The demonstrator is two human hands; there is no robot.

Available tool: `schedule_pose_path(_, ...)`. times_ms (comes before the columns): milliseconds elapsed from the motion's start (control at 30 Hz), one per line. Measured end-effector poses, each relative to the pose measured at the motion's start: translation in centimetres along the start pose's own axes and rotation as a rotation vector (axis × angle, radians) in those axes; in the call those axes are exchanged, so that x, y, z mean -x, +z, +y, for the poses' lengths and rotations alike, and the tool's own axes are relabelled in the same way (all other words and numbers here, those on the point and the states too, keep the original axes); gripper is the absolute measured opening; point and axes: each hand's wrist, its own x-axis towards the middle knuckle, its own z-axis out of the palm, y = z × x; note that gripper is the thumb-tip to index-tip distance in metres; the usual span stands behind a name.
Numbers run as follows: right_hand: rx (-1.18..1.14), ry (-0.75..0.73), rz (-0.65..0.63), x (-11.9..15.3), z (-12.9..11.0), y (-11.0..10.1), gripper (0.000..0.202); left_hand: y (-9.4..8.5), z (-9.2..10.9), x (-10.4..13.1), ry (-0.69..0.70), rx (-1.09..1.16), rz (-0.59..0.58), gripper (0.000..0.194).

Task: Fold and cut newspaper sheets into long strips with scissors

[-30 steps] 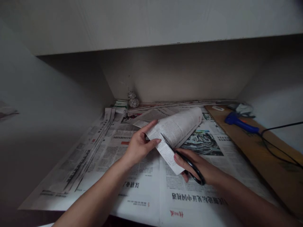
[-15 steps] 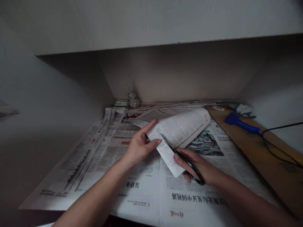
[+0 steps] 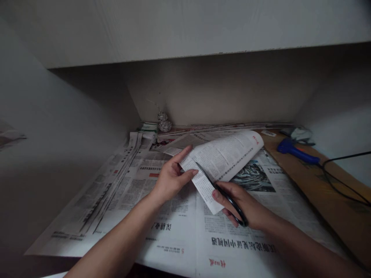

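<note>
My left hand (image 3: 174, 175) pinches a printed newspaper piece (image 3: 223, 154) between thumb and forefinger at its left edge. Black-handled scissors (image 3: 232, 200) are in my right hand (image 3: 242, 204), with the thumb on the handle. Their blades point up and left into the paper, just right of my left thumb. A narrow flap of the paper hangs below the blades toward the lower right, while the wider part curls up to the right. Under both hands lie spread newspaper sheets (image 3: 179, 239).
A blue-handled tool (image 3: 298, 151) with a black cable (image 3: 336, 183) rests on cardboard (image 3: 324, 193) at the right. Cut paper strips (image 3: 116, 181) lie left. A twine ball (image 3: 164, 122) stands near the back wall. A white panel (image 3: 185, 31) overhangs the top.
The scissor handles have closed slightly toward the left. The curled part of the paper has shifted a little to the right, and its lower flap has moved slightly up.
</note>
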Motion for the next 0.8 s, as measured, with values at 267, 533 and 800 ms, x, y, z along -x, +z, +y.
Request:
schedule_pose_path(267, 0.016, 0.014, -0.009, 0.1, 0.0, -0.3, 0.038, -0.2, -0.2, -0.3, -0.028, 0.072, 0.037, 0.077)
schedule_pose_path(533, 0.079, 0.062, -0.008, 0.2, -0.4, -0.4, 0.048, -1.3, -0.4, -1.2, -0.069, 0.108, 0.085, 0.077)
schedule_pose_path(800, 0.209, -0.063, 0.064, 0.3, -1.4, -0.2, 0.053, 0.3, -0.4, 0.1, 0.014, 0.047, 0.003, 0.078)
